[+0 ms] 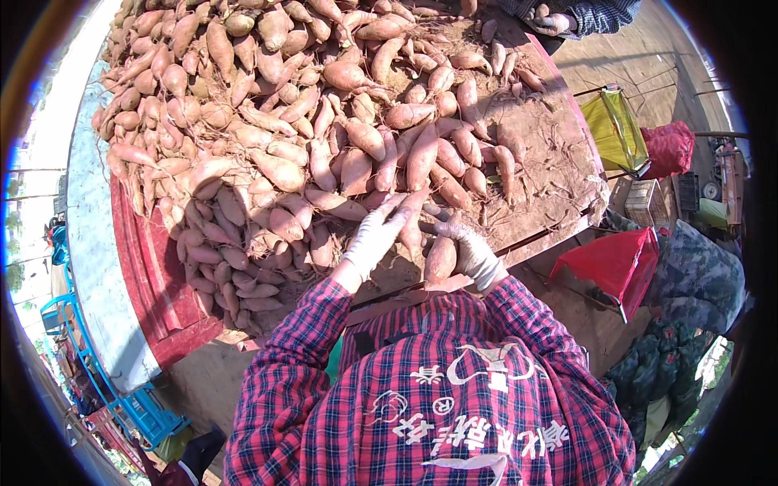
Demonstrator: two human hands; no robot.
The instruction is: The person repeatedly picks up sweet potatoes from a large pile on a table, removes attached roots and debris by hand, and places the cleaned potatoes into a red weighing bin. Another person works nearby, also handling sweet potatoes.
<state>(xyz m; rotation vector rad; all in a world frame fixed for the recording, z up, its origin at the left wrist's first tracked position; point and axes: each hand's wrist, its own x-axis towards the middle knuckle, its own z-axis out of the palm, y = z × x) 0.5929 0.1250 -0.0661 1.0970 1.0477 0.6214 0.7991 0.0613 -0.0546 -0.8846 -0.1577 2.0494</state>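
Note:
My left hand (375,237), in a whitish work glove, has its fingers over a reddish sweet potato (411,231) with its tip pointing down. My right hand (475,252), gloved too, grips a dark tool (433,220) of which two short bars show; its kind cannot be told. Against the inner side of the right hand stands another plump sweet potato (440,262), just above the bed's near edge. Beyond both hands spreads a big heap of sweet potatoes (282,170), many with thin roots still on.
The heap lies on a soil-strewn truck bed with a red side panel (152,255). At right are a yellow bag on a frame (614,130), a red bag on a frame (608,261) and a plastic crate (647,203). Another person's gloved hand (554,23) shows at top right.

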